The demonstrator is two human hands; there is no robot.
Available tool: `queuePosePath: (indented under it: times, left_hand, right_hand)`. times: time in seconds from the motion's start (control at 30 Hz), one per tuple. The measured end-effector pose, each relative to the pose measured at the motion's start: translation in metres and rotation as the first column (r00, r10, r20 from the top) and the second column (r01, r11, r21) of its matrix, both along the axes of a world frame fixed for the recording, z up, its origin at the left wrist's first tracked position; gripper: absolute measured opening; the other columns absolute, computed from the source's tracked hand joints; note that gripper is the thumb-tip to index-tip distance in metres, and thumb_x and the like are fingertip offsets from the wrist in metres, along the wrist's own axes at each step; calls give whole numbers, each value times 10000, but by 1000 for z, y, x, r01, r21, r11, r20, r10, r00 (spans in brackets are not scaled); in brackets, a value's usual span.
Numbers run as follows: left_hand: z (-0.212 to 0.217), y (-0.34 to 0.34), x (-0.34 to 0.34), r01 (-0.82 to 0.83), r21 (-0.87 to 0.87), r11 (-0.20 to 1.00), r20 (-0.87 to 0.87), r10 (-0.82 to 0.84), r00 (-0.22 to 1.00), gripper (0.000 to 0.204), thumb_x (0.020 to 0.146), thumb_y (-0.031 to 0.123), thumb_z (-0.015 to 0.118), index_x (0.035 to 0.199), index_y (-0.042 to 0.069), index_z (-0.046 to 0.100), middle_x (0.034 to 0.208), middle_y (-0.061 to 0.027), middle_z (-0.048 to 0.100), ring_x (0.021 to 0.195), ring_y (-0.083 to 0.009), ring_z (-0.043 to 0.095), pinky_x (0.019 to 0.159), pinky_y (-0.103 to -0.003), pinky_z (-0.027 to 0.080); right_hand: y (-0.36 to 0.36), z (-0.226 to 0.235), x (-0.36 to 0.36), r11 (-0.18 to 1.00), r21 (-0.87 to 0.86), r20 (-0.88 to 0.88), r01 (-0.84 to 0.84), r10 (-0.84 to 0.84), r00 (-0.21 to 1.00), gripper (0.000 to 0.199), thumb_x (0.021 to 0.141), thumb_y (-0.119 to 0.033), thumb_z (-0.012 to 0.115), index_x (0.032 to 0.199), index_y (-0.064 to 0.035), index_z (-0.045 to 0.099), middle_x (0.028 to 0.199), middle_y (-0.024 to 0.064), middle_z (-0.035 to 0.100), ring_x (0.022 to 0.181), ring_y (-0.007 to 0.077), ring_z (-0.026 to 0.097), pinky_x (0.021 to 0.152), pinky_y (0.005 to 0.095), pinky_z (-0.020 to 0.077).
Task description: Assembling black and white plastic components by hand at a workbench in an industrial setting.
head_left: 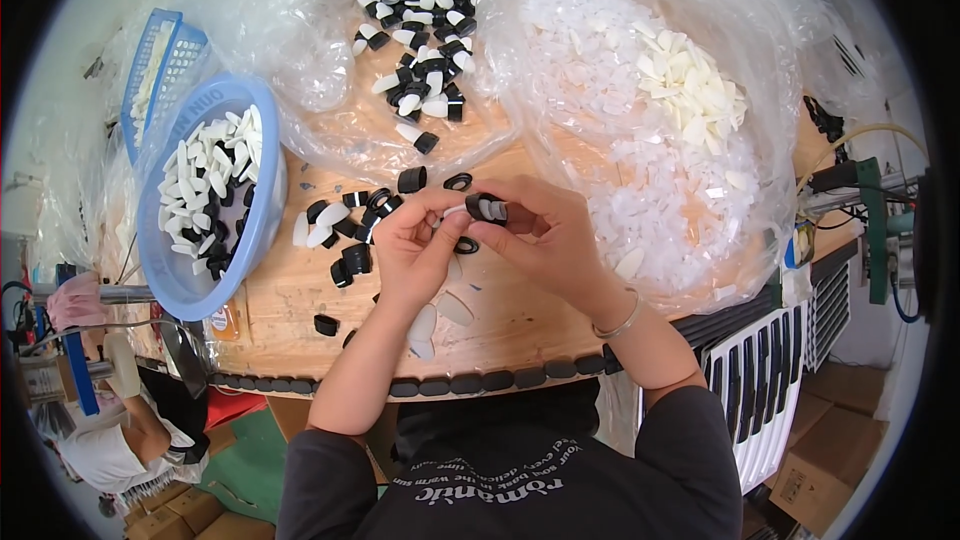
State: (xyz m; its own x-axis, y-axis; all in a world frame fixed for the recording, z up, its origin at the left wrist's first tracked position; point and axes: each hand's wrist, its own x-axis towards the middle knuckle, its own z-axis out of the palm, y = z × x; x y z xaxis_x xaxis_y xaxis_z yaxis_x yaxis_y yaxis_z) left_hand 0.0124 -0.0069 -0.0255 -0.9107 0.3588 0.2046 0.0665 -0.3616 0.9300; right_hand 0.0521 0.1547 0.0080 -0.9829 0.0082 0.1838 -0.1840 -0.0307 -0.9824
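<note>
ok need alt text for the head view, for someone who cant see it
Seen from above, a person's left hand and right hand together hold a small black ring with a white piece in it over a wooden table. Loose black rings, a blue bowl and plastic bags of white parts surround them.

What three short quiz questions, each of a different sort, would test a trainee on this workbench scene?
1. True or false: the right hand holds a black ring at its fingertips.
2. Which container holds mixed white and black pieces? A) blue bowl B) blue basket
3. Fill in: loose black rings lie on the wooden ____, beside the left hand.

Key: 1 true; 2 A; 3 table.
</note>
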Motion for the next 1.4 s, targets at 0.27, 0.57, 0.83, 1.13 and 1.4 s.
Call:
queuePosePath:
  times: [0.27, 0.57, 0.83, 1.13, 1.4]
  left_hand:
    - [-4, 5, 5, -56, 94, 994, 1, 56, 998, 125, 874, -61, 601, 996, -57, 629, 1000, -79, 623, 837, -88, 575, 728, -197, 463]
    - [-4, 11, 11, -96, 216, 972, 183, 57, 981, 115, 877, -19, 627, 985, -49, 650, 919, -59, 665, 783, -74, 595, 724, -187, 466]
    - [3, 12, -2, -328, -194, 925, -524, 185, 832, 376, 751, -77, 649, 1120, -40, 589, 1088, -155, 633, 921, -230, 609, 815, -327, 473]
    - [7, 10, -6, -517, -151, 843, -841, 166, 515, 457, 623, -78, 716, 1070, -78, 620, 979, -184, 657, 856, -329, 623, 760, -368, 507]
    - [10, 8, -10, -486, -163, 859, -864, 113, 490, 457, 634, -27, 772, 1065, -70, 626, 981, -185, 662, 880, -321, 625, 766, -370, 509]
  right_hand:
    - [-10, 5, 7, 985, 124, -214, 122, -93, 972, 298, 812, 41, 682, 1105, 38, 622, 949, 84, 637, 853, 128, 656, 743, 231, 563]
    - [-13, 0, 10, 989, 57, -200, 133, -119, 972, 283, 822, 50, 671, 1099, 49, 616, 972, 94, 630, 877, 137, 658, 752, 236, 563]
    - [-7, 3, 4, 889, 323, -337, 325, -213, 917, 295, 740, -7, 751, 1016, 18, 652, 838, 99, 650, 729, 159, 649, 644, 252, 522]
    - [-8, 7, 9, 902, 369, -235, 224, -143, 961, 269, 774, -40, 737, 1028, 8, 660, 845, 69, 656, 743, 128, 623, 670, 247, 489]
    - [-5, -1, 5, 989, -147, 55, 10, -2, 998, 220, 875, 16, 619, 1089, 66, 624, 998, 79, 665, 895, 104, 621, 801, 251, 524]
